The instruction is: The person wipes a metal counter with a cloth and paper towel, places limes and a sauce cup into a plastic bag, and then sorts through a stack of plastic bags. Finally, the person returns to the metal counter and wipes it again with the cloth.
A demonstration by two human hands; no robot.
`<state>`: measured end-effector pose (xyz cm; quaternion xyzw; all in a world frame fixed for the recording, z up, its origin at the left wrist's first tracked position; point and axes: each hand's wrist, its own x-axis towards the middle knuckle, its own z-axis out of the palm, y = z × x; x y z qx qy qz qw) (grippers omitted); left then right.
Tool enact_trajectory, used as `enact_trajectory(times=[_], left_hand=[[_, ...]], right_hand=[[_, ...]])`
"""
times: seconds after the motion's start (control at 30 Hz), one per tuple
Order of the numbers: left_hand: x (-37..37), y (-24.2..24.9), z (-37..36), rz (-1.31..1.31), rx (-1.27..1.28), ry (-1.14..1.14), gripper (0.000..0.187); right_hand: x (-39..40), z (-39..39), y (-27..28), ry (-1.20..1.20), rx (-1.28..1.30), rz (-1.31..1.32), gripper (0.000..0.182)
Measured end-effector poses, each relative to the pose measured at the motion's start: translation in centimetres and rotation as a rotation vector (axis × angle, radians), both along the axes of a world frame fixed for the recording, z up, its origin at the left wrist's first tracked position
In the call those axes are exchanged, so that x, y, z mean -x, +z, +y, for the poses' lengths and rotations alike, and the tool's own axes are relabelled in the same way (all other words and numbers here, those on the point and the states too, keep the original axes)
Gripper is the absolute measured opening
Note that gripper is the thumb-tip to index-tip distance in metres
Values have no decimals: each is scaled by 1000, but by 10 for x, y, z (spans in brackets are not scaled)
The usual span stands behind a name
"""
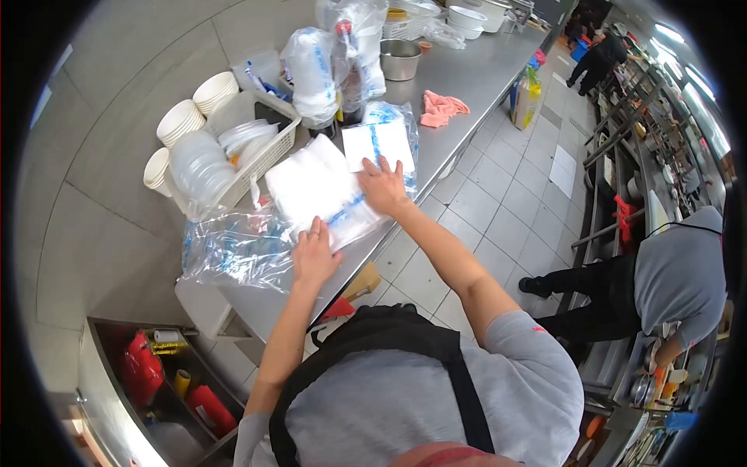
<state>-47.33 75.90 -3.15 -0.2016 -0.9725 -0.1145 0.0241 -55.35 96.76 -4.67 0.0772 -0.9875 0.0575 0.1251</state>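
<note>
A white flat stack with a blue stripe (311,180) lies on the steel table, with crinkled clear plastic wrapping (237,247) at its left. My left hand (313,255) rests at the near edge of this stack, fingers stretched out and thumb apart. A smaller white stack with a blue band (394,143) lies beyond it to the right, on clear blue-printed plastic. My right hand (383,187) is spread between the two stacks, its fingertips on the near edge of the smaller one.
A white basket (268,144) holds clear lids, with stacked white cups (177,123) beside it. Behind the stacks stand bagged bottles (354,86), a steel pot (400,60) and a pink cloth (442,107). A co-worker (673,272) bends over shelving at the right.
</note>
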Motion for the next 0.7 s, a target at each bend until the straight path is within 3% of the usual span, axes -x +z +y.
enact_trajectory(times=[0.07, 0.1, 0.23, 0.33, 0.43, 0.53, 0.57, 0.7], left_hand=[[4, -1, -3, 35, 44, -2, 59], [8, -4, -3, 92, 35, -25, 54], [16, -25, 0, 252, -13, -58, 38], [19, -12, -3, 233, -65, -42, 28], [0, -6, 2, 193, -151, -101, 34], [-32, -4, 9, 154, -193, -113, 33], [-40, -3, 10, 148, -249, -115, 34], [-57, -1, 21, 199, -465, -56, 36]], right_hand=[[4, 22, -4, -40, 16, -49, 25], [8, 34, -17, -32, 51, 79, 24], [-2, 50, 4, -89, 20, 98, 24], [-16, 49, 7, 79, 291, 292, 29], [-21, 41, -8, -208, 1051, -395, 41], [-41, 34, 11, -18, 808, -45, 54], [-37, 37, 0, -64, 813, -48, 60], [-39, 32, -3, -107, 1365, -745, 65]])
